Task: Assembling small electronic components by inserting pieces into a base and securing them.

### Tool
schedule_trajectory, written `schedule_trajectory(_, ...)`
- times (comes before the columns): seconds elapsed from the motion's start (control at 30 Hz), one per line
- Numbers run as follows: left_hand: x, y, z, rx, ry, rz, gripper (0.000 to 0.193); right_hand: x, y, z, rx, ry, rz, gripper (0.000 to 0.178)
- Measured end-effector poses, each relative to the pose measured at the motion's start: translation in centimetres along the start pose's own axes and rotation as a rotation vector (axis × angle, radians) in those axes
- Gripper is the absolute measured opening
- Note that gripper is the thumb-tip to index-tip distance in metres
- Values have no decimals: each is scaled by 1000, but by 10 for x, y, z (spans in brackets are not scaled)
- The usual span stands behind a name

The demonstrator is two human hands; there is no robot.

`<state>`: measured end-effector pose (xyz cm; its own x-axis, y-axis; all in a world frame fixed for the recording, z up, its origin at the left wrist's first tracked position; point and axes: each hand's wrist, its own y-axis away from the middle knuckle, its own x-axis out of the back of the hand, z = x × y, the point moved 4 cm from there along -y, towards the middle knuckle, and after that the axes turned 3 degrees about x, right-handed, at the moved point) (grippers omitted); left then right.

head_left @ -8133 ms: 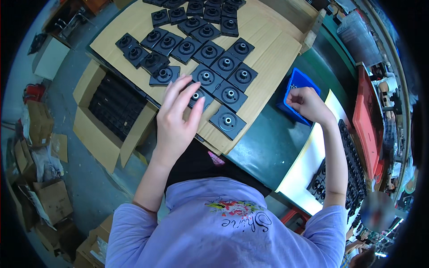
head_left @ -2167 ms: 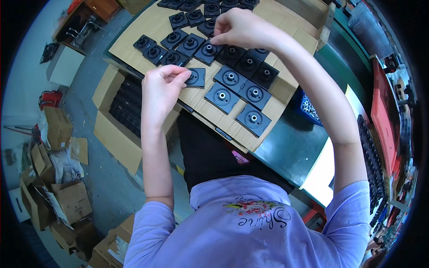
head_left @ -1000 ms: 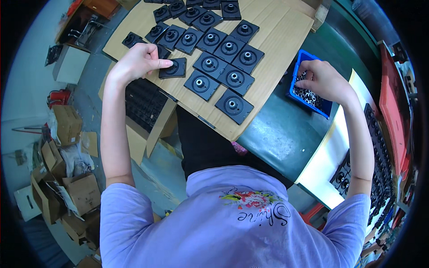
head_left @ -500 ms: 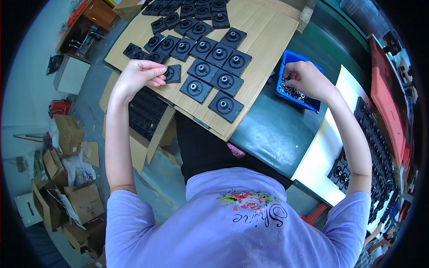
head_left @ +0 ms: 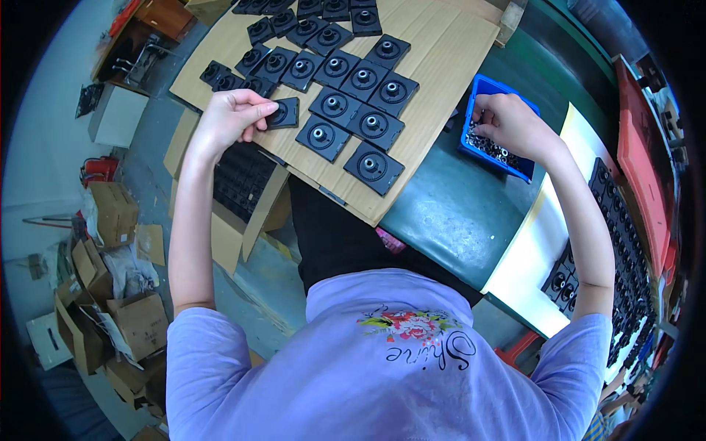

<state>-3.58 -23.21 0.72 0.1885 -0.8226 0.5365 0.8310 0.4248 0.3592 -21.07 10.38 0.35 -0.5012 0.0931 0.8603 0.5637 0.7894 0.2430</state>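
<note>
My left hand pinches a square black plastic plate with a round raised centre, at the near left edge of a cardboard sheet. Its fingers cover part of the plate. Over on the right, my right hand reaches into a blue plastic bin of small metal rings. The fingers there are curled together at the pile, and what they hold, if anything, is hidden. Beside the left hand lie several similar black plates, many with a shiny metal piece standing in the centre.
Under the cardboard is a green table. On the right, a white sheet carries rows of black parts beside a red panel. Below the left forearm stands an open carton of black parts. Cardboard boxes crowd the floor at left.
The plate in my left hand has tilted slightly and moved up a little. My right hand stays in the bin, its fingers shifted slightly among the rings. The whole view has shifted a little.
</note>
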Motion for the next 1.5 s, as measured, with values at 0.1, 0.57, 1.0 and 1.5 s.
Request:
schedule_trajectory(0.1, -6, 3, -6, -105, -90, 103, 16, -2, 0, 7, 28, 47, 26, 18)
schedule_trajectory(0.57, 1, 5, -7, 89, 205, -26, 16, -5, 3, 10, 55, -77, 110, 12)
schedule_trajectory(1.0, 3, -10, -11, -23, 56, -64, 13, -10, 6, 18, 82, -53, 124, 13)
schedule_trajectory(1.5, 2, 52, 31, -328, -76, 607, 23, -2, 10, 7, 26, -73, 151, 12)
